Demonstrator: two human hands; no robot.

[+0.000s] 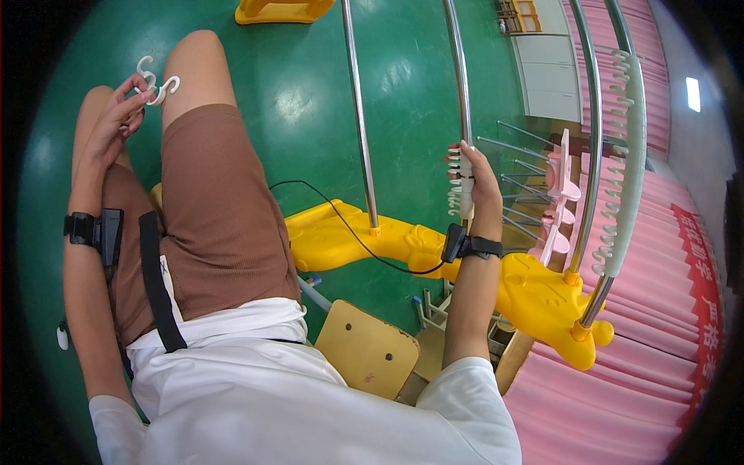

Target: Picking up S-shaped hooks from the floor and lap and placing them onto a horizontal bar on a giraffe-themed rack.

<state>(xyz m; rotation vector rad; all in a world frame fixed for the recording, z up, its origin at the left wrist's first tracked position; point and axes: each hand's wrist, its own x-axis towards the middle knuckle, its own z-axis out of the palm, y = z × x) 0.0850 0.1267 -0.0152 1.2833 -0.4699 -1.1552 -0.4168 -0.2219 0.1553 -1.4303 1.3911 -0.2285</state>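
Pinched between fingers and thumb of the left hand [116,116], up between the bare knees: white hooks [163,93], slim, smooth and plastic-looking, with open, curled ends; exact number hard to tell behind the fingers. Wrapped by the right hand [486,177], closed and clamped on it: a white hooked sleeve [466,203], tubular, with a comb-like row of small curved hooks along the left side. Inside the sleeve, a straight, mirror-bright chrome pole [457,62].

Between the two hands, upright and in the way of a direct reach across, a second chrome pole [360,116], rooted in a yellow giraffe-shaped base [558,310] of moulded, rounded plastic, partly hidden by the right forearm. Looped over that base, a thin black cable [353,232]. Farther right, a longer pale sleeve [632,163], likewise edged with hooks.

Near the right elbow, a flat wooden chair seat [368,349] with rounded corners. Beyond, pink plastic chairs [562,174] with thin metal legs, a softly pleated pink curtain [620,403] and a white cabinet [549,74]. Underneath, glossy green floor [287,155].
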